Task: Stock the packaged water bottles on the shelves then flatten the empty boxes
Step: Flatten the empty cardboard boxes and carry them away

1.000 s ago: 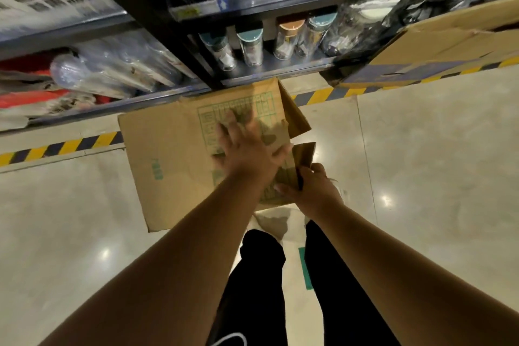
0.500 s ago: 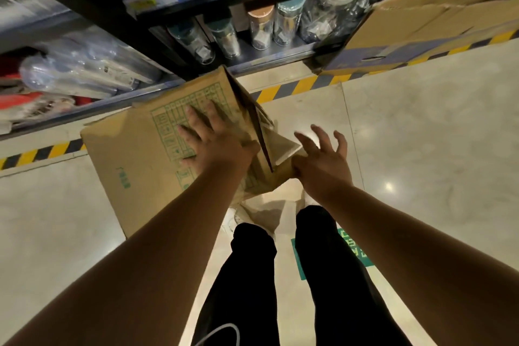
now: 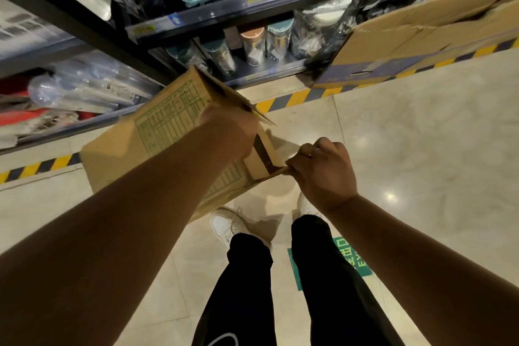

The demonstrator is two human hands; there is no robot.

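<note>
I hold a brown cardboard box (image 3: 146,146) with a green printed table in front of me, above the floor and tilted. My left hand (image 3: 230,132) grips its upper right edge, fingers curled over the open end and hidden inside. My right hand (image 3: 323,168) is fisted around a flap (image 3: 273,174) at the box's lower right corner. Packaged water bottles (image 3: 252,45) with coloured lids stand on the lowest shelf (image 3: 269,70) straight ahead.
A second, larger cardboard box (image 3: 415,36) leans open against the shelving at the right. Wrapped clear bottles (image 3: 84,87) lie on the left shelf. Yellow-black hazard tape (image 3: 292,100) runs along the shelf base. My legs and white shoes (image 3: 224,225) stand on the glossy floor.
The left hand went from pressing flat on the printed face to gripping the box's open edge. The right hand, open half a second ago, closed on a flap. The box rose and tilted.
</note>
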